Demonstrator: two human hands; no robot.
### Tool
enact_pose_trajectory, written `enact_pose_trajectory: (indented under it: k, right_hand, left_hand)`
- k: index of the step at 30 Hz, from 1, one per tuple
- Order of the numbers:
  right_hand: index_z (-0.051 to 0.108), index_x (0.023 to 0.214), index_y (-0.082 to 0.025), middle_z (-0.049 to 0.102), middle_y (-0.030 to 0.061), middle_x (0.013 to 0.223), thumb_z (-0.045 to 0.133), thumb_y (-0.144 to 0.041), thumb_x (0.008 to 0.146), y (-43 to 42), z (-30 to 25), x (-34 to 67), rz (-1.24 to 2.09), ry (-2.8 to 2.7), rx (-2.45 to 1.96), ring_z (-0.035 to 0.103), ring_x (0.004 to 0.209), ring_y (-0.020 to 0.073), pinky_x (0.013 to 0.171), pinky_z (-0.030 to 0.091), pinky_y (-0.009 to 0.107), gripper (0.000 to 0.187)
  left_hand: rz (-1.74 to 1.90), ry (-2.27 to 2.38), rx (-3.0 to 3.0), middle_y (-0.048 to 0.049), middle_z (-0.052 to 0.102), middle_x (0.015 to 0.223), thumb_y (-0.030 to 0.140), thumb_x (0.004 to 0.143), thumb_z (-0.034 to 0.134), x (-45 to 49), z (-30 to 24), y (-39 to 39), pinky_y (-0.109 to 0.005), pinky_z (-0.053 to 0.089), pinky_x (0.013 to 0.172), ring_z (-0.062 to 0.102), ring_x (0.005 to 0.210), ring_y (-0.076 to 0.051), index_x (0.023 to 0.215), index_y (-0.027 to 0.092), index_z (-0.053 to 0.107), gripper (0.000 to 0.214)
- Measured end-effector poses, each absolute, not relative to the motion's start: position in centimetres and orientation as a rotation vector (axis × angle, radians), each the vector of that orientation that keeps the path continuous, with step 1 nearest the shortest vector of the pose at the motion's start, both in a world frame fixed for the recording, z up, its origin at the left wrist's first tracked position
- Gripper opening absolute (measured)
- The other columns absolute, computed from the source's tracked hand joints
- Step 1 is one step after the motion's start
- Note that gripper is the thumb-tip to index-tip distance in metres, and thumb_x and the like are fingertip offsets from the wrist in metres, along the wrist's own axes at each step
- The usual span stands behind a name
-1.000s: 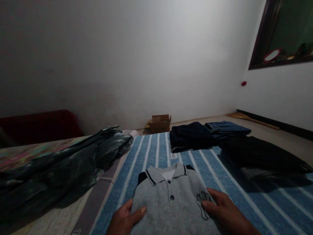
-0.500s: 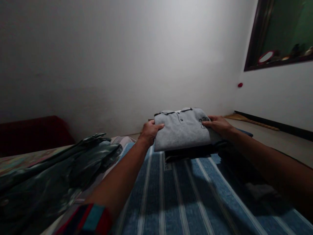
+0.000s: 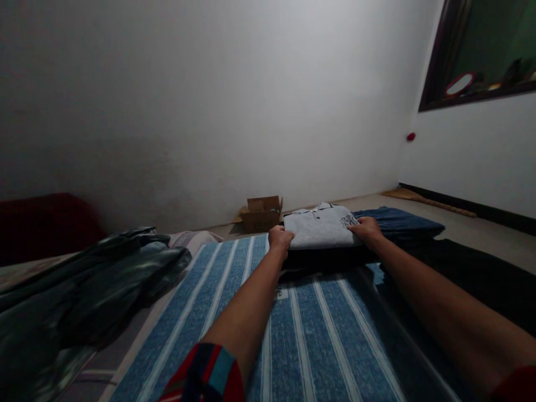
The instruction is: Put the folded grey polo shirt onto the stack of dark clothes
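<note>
A folded grey polo shirt (image 3: 320, 228) lies on top of a folded dark garment (image 3: 326, 258) at the far end of a blue striped sheet (image 3: 301, 335). My left hand (image 3: 280, 239) grips the shirt's left edge. My right hand (image 3: 367, 229) holds its right edge, next to the printed emblem. Both arms are stretched far forward.
Folded blue jeans (image 3: 402, 226) lie right of the stack, and a black garment (image 3: 473, 273) is spread nearer on the right. Dark green clothing (image 3: 92, 279) is heaped at the left. An open cardboard box (image 3: 262, 212) stands on the floor by the white wall.
The grey shirt went from right in front of me, through the air, down onto the dark folded garment at the far end. Both hands stayed on its sides.
</note>
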State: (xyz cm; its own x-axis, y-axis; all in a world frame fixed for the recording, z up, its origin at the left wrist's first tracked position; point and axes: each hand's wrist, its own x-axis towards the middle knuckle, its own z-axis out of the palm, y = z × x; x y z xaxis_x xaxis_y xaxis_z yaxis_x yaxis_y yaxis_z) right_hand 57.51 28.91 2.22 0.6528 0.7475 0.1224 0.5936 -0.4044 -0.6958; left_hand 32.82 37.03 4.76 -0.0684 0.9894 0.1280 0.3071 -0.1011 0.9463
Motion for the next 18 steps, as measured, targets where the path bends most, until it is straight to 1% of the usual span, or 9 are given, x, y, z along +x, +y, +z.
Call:
enact_pose_trajectory:
  k: [1, 3, 5, 6, 8, 10, 11, 15, 18]
  right_hand:
    - [0.071, 0.087, -0.012, 0.071, 0.0093, 0.086, 0.068, -0.027, 0.073, 29.0, 2.5, 57.5, 0.227, -1.042, -2.111, 0.063, 0.078, 0.0191, 0.058, 0.043, 0.023, 0.021]
    - [0.071, 0.094, -0.014, 0.072, 0.0078, 0.091, 0.066, -0.029, 0.072, 29.0, 2.7, 57.3, 0.161, -1.052, -2.069, 0.064, 0.081, 0.0194, 0.057, 0.041, 0.022, 0.027]
    - [0.072, 0.094, -0.015, 0.072, 0.0065, 0.092, 0.066, -0.031, 0.071, 28.9, 2.5, 56.9, 0.126, -1.06, -2.057, 0.064, 0.082, 0.0197, 0.058, 0.041, 0.022, 0.029]
    - [0.072, 0.092, -0.015, 0.072, 0.007, 0.091, 0.067, -0.03, 0.069, 28.8, 2.2, 56.7, 0.117, -1.059, -2.067, 0.065, 0.081, 0.0204, 0.058, 0.041, 0.022, 0.028]
    - [0.072, 0.088, -0.013, 0.072, 0.0092, 0.088, 0.068, -0.028, 0.067, 28.4, 1.7, 56.3, 0.104, -1.04, -2.106, 0.065, 0.08, 0.0224, 0.058, 0.041, 0.023, 0.027]
    - [0.072, 0.092, -0.012, 0.072, 0.0107, 0.089, 0.067, -0.027, 0.068, 28.1, 1.3, 55.9, 0.092, -1.017, -2.146, 0.065, 0.081, 0.0236, 0.059, 0.042, 0.025, 0.03]
    - [0.071, 0.096, -0.012, 0.072, 0.0108, 0.091, 0.067, -0.028, 0.069, 27.9, 1.2, 55.8, 0.084, -1.013, -2.159, 0.065, 0.083, 0.0239, 0.061, 0.043, 0.025, 0.032]
    - [0.067, 0.103, -0.015, 0.07, 0.0091, 0.099, 0.064, -0.032, 0.072, 27.3, 1.5, 55.7, 0.038, -1.04, -2.195, 0.064, 0.092, 0.0233, 0.069, 0.044, 0.024, 0.035]
    - [0.063, 0.106, -0.015, 0.069, 0.0105, 0.1, 0.06, -0.033, 0.077, 26.6, 1.9, 55.3, -0.003, -1.057, -2.247, 0.064, 0.092, 0.0234, 0.07, 0.044, 0.025, 0.035]
  left_hand:
    - [1.227, 1.424, 1.483, -0.0018, 0.066, 0.069, 0.006, 0.05, 0.068, 32.8, 5.2, 37.1, -0.021, 0.043, 0.058, 0.063, 0.072, -0.018, 0.075, 0.013, 0.067, 0.025]
    - [1.268, 1.376, 1.481, -0.0018, 0.069, 0.078, 0.008, 0.054, 0.068, 32.5, 5.7, 37.0, -0.019, 0.043, 0.059, 0.063, 0.073, -0.016, 0.09, 0.014, 0.068, 0.036]
    - [1.272, 1.353, 1.471, -0.002, 0.07, 0.081, 0.007, 0.055, 0.067, 32.0, 5.5, 36.5, -0.019, 0.044, 0.059, 0.063, 0.071, -0.015, 0.098, 0.014, 0.066, 0.043]
    - [1.256, 1.355, 1.463, -0.0025, 0.07, 0.08, 0.007, 0.054, 0.067, 31.7, 5.1, 36.2, -0.02, 0.044, 0.058, 0.063, 0.07, -0.015, 0.097, 0.013, 0.067, 0.043]
    - [1.208, 1.379, 1.445, -0.0039, 0.069, 0.073, 0.008, 0.053, 0.068, 31.1, 4.1, 35.5, -0.022, 0.043, 0.057, 0.063, 0.066, -0.017, 0.085, 0.011, 0.068, 0.032]
    - [1.168, 1.4, 1.431, -0.0048, 0.068, 0.069, 0.01, 0.053, 0.07, 30.7, 3.2, 35.0, -0.023, 0.043, 0.056, 0.063, 0.066, -0.019, 0.074, 0.011, 0.068, 0.021]
    - [1.159, 1.403, 1.425, -0.0049, 0.068, 0.07, 0.011, 0.053, 0.07, 30.5, 3.0, 34.8, -0.023, 0.043, 0.057, 0.063, 0.068, -0.019, 0.072, 0.011, 0.067, 0.019]
    - [1.134, 1.391, 1.399, -0.0046, 0.069, 0.076, 0.012, 0.055, 0.071, 30.3, 2.8, 34.5, -0.022, 0.044, 0.059, 0.064, 0.073, -0.019, 0.076, 0.013, 0.067, 0.022]
    - [1.081, 1.361, 1.365, -0.005, 0.068, 0.075, 0.014, 0.059, 0.071, 30.3, 2.9, 34.0, -0.022, 0.045, 0.056, 0.063, 0.07, -0.018, 0.074, 0.013, 0.066, 0.016]
